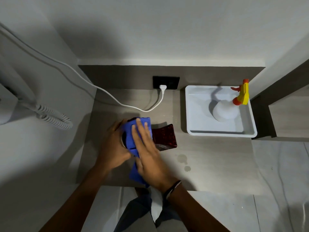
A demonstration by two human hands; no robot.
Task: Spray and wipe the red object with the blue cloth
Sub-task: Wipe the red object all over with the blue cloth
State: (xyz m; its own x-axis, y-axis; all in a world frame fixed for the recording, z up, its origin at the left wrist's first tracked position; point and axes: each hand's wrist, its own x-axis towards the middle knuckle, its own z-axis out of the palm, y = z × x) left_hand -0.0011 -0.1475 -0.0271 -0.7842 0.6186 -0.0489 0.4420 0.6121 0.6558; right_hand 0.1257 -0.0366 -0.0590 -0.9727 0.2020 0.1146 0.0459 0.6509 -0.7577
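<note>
Red object (164,137) lies on its side on the grey counter (209,158), near the front edge, left of the white tray (190,113). Its dark red flared end points toward the tray. My left hand (113,148) grips the other end, fingers curled round it, thumb side partly hidden under the blue cloth (133,131). My right hand (147,153) lies flat on the cloth, fingers spread and extended, pressing the fabric against the object; the loose tail of the cloth hangs below my palm toward the counter edge. Spray bottle (231,106) with yellow and orange trigger head stands in the tray, well apart from both hands. Two small wet spots (183,160) on the counter, right of my right hand
</note>
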